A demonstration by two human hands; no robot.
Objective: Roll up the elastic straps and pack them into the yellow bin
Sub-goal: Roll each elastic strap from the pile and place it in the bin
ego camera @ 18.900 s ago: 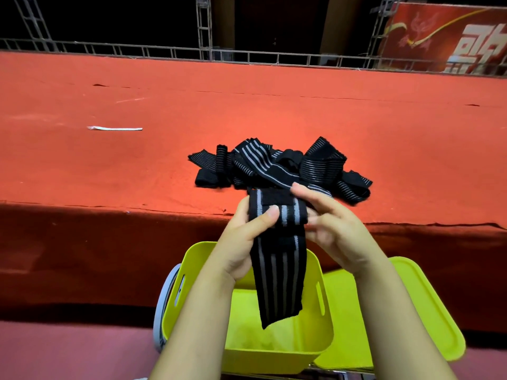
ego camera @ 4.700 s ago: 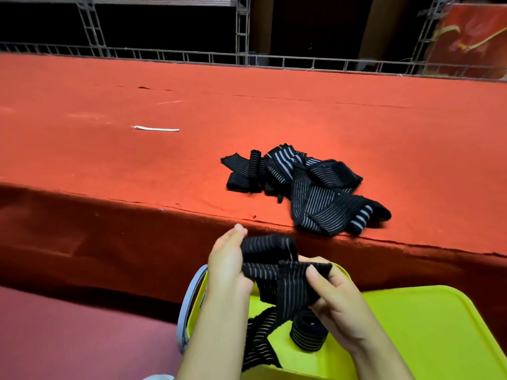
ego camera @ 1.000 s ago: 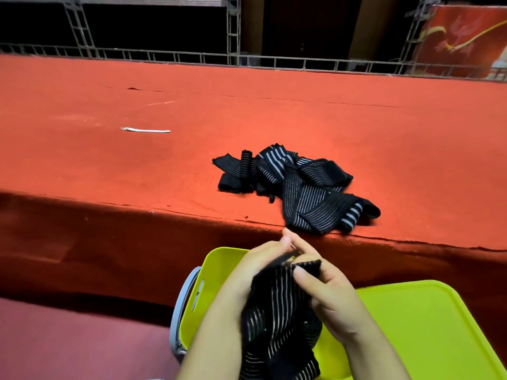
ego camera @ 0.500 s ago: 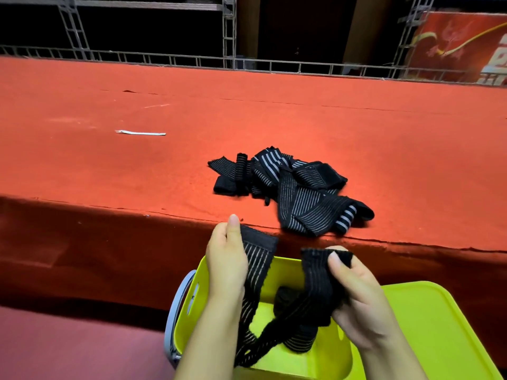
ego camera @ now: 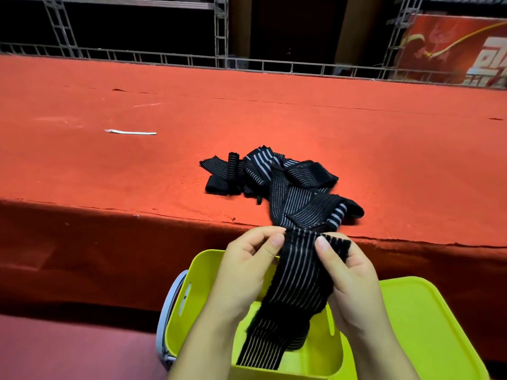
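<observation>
Nearest: yellow bin (ego camera: 192,292), open-topped, slotted handles in its walls. Its lid (ego camera: 428,325) lies flat just to the right. A grey-white rim (ego camera: 167,305) shows behind the bin's left wall; can't tell what it is.

Above the bin, both hands hold one strap (ego camera: 297,272) by its top end. Left hand (ego camera: 247,267) pinches the left corner between thumb and forefinger. Right hand (ego camera: 348,272) grips the right edge, thumb on the face, fingers curled behind. The strap hangs down from there, its tail inside the bin. No roll started at the top yet, as far as shows.

Handling, as a judgement: light, soft, stretchy ribbed webbing. It droops and twists freely, so it will want tension while rolling. Best held at the short end, both corners, rolled tight or it may spring loose.

Farther: pile (ego camera: 288,185) of loose straps on the red carpeted platform (ego camera: 109,165), near its front edge, overlapping and tangled. Pulling one may drag others over the edge.

Beyond, well apart to the left: a white strip (ego camera: 130,132). At the back: metal truss (ego camera: 222,31), red banner (ego camera: 452,50). Nothing blocks the path between pile and bin.
</observation>
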